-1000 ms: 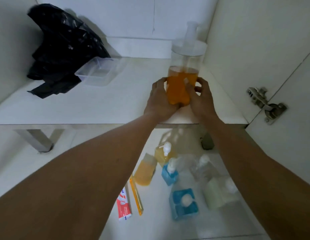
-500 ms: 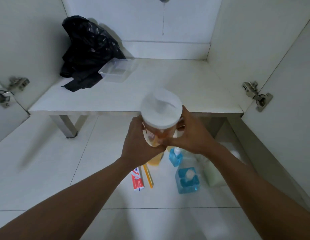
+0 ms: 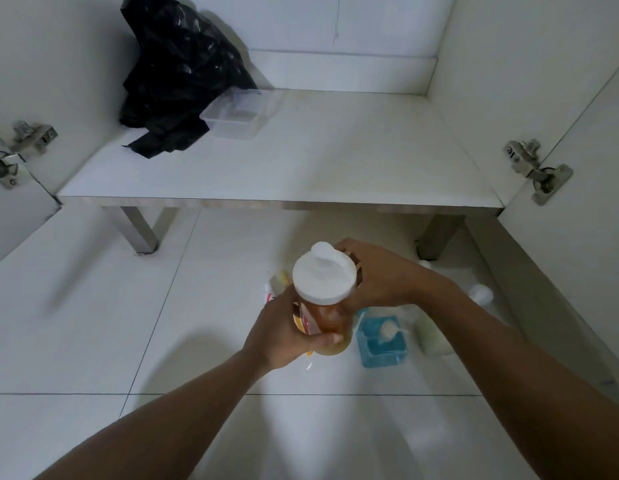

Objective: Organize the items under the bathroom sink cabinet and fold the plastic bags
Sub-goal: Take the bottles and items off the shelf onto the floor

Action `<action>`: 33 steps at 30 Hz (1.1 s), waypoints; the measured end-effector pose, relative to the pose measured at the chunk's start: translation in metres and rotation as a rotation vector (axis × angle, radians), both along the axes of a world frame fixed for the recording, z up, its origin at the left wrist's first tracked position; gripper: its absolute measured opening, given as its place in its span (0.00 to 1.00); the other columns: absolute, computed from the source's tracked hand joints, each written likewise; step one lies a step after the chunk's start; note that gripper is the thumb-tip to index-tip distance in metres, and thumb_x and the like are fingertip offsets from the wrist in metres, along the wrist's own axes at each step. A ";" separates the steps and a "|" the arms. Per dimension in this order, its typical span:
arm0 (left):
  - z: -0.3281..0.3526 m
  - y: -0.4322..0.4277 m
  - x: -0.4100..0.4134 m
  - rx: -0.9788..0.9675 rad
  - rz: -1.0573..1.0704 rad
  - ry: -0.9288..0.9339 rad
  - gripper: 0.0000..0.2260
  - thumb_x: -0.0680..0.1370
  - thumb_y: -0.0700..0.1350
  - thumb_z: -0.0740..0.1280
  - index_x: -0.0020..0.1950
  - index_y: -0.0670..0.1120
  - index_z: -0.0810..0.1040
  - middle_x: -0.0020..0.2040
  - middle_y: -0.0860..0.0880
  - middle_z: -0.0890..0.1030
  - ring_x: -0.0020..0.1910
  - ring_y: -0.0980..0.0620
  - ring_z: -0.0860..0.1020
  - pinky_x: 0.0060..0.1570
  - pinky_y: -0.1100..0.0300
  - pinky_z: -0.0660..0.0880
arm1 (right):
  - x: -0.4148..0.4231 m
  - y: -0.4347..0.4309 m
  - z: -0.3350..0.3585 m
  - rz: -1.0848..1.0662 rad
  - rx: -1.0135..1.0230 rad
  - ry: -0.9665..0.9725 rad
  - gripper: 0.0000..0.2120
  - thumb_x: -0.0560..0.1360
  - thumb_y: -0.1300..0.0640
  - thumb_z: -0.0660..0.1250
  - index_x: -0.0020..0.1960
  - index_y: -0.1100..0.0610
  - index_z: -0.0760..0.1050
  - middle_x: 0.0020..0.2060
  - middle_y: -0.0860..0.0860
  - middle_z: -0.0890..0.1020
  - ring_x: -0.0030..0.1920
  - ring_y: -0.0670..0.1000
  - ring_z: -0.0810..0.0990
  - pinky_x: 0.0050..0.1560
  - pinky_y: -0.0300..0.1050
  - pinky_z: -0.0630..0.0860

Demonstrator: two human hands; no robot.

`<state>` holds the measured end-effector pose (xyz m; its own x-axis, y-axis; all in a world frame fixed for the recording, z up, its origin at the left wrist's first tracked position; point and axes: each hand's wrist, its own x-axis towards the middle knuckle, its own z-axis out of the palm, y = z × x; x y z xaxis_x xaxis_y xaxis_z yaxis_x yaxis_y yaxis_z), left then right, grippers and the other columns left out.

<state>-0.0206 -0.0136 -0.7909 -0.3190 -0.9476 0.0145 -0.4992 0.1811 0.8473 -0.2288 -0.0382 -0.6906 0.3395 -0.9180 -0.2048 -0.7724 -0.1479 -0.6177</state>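
Head view: a white tiled floor [image 3: 93, 323] fills the lower half, from 3 o'clock round through 6 to 9. Above it, from 10 to 2 o'clock, a white shelf [image 3: 335, 161] stands on short metal legs [image 3: 142, 230] inside the cabinet, closed in by white walls at the back and sides. Open doors stand at the edges, the left door [image 3: 10, 216] at 9 o'clock and the right door [image 3: 578, 237] at 3. Each carries a metal hinge, the left hinge [image 3: 27, 140] at 10 o'clock and the right hinge [image 3: 536, 168] at 2.

Two bare forearms reach in from 7 and 5 o'clock and meet just below the centre. Crumpled black bags [image 3: 176, 74] are heaped in the shelf's back corner at 11 o'clock, leaning on the wall. At their 4 o'clock edge a clear tub [image 3: 237, 116] sits on the shelf, touching them.

Both hands are clamped on a bottle [image 3: 323, 280] of amber liquid with a wide white cap, held upright above the floor at 6 o'clock, in front of the shelf. The left hand [image 3: 284, 334] wraps its lower body from 8 o'clock, and the right hand [image 3: 380, 278] grips just under the cap from 3 o'clock.

On the floor at the bottle's 5 o'clock stands a blue dispenser [image 3: 380, 341], with a pale dispenser [image 3: 434, 337] just beside it at 3 o'clock.
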 end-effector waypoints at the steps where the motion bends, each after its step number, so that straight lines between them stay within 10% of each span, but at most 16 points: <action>1: -0.002 -0.001 0.000 0.016 -0.005 -0.001 0.35 0.57 0.65 0.81 0.60 0.58 0.73 0.48 0.62 0.82 0.46 0.61 0.81 0.45 0.66 0.77 | -0.002 -0.001 0.000 0.007 0.013 0.034 0.40 0.55 0.39 0.80 0.64 0.41 0.67 0.55 0.40 0.76 0.55 0.45 0.77 0.59 0.47 0.77; 13: 0.001 -0.009 -0.006 0.027 -0.124 -0.126 0.45 0.57 0.72 0.77 0.68 0.57 0.66 0.55 0.65 0.78 0.53 0.62 0.78 0.48 0.68 0.75 | -0.012 -0.003 0.020 0.083 0.205 0.169 0.43 0.58 0.48 0.84 0.67 0.43 0.66 0.58 0.42 0.75 0.58 0.49 0.75 0.59 0.44 0.76; 20: 0.038 -0.041 0.010 -0.173 -0.129 -0.080 0.33 0.72 0.72 0.59 0.66 0.49 0.71 0.52 0.55 0.80 0.45 0.55 0.81 0.45 0.50 0.80 | -0.010 -0.016 0.055 0.068 0.232 0.195 0.43 0.62 0.61 0.82 0.71 0.44 0.66 0.59 0.45 0.76 0.55 0.51 0.79 0.59 0.48 0.79; 26: 0.083 -0.081 0.011 -0.497 0.180 -0.085 0.22 0.77 0.66 0.63 0.58 0.48 0.75 0.42 0.56 0.79 0.37 0.55 0.79 0.40 0.53 0.78 | -0.001 -0.035 0.080 0.013 0.043 0.092 0.30 0.69 0.64 0.75 0.67 0.46 0.72 0.57 0.45 0.77 0.52 0.49 0.81 0.57 0.52 0.80; 33: 0.105 -0.147 0.036 -0.516 0.387 -0.378 0.26 0.76 0.59 0.69 0.65 0.43 0.73 0.56 0.46 0.80 0.56 0.44 0.75 0.55 0.49 0.71 | 0.058 -0.097 0.054 -0.103 -0.282 -0.105 0.19 0.74 0.56 0.71 0.64 0.53 0.74 0.56 0.50 0.77 0.50 0.49 0.80 0.52 0.42 0.76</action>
